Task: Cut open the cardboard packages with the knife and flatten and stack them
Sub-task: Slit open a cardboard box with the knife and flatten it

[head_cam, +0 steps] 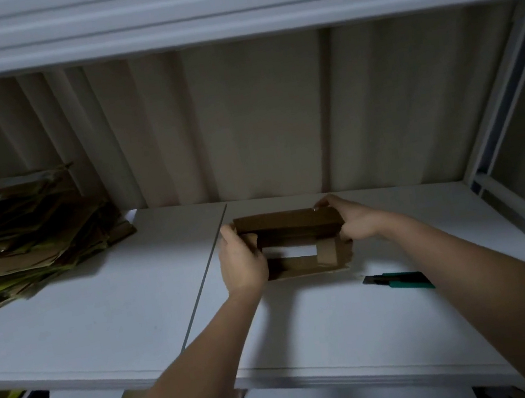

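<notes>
Both hands held one small cardboard box [290, 244] just above the white surface [100, 314], near its middle. The box was open through top and bottom, so the pale surface showed through its centre; that suggests its seams were already cut and it was being pressed flat. The left hand [241, 260] clasped the left end, fingers curled over the near flap and thumb toward the far wall. The right hand [352, 220] gripped the right end, fingertips hooked over the far top corner and the palm against the side. Holding opposite ends this way probably let the person push the walls sideways and collapse the box.

The knife [399, 281], with a green handle, lay on the surface just right of the box and clear of both hands, likely set down because the cutting on this box was finished. A stack of flattened cardboard [25, 233] sat well apart at the far left of the surface, the likely place for this box once flat.

Both forearms reached forward from below, converging slightly on the box, wrists roughly level.
</notes>
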